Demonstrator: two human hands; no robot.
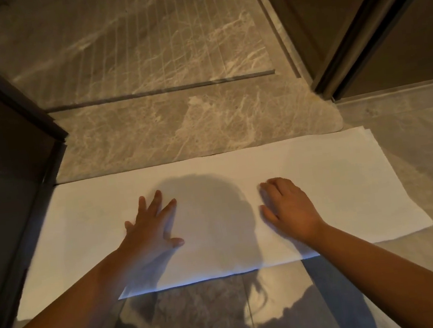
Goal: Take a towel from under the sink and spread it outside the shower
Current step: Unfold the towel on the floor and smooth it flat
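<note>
White towel [320,178] lying flat on the marble floor [178,130] — left hand [153,226] pressing it with fingers splayed, right hand [287,207] resting on it with fingers bent, the 2 hands apart.

No readable text in view

No words, labels, brand marks, numbers or signs can be read anywhere in the scene. The white towel [334,176] shows a plain surface with no printing or tag that can be made out. The veined marble floor [178,130] beyond it carries only its natural pattern.
</note>
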